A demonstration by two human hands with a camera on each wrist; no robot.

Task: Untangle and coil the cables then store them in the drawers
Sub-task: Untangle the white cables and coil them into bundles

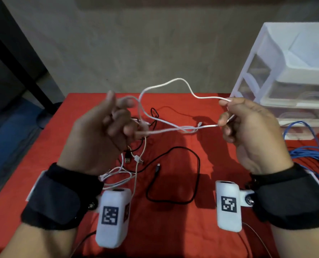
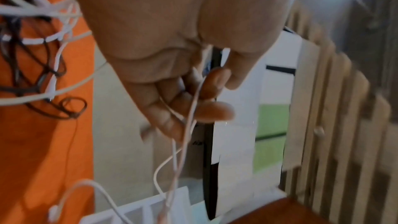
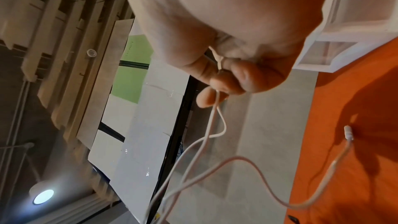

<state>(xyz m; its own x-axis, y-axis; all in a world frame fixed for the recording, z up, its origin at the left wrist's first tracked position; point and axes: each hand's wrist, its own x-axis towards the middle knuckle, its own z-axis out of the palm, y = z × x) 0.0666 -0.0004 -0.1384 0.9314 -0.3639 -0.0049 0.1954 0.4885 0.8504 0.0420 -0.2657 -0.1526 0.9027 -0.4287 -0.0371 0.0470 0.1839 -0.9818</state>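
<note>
Both hands hold the white cable point(image 1: 166, 84) above the table point(image 1: 220, 183): right hand point(image 1: 248, 127) pinching it, left hand point(image 1: 101, 131) apparently curled around strands. Light and limp; best gripped beside the knot point(image 1: 187, 129).

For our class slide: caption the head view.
Both hands, left hand and right hand, hold a white cable above tangled cables on the red cloth.
</note>
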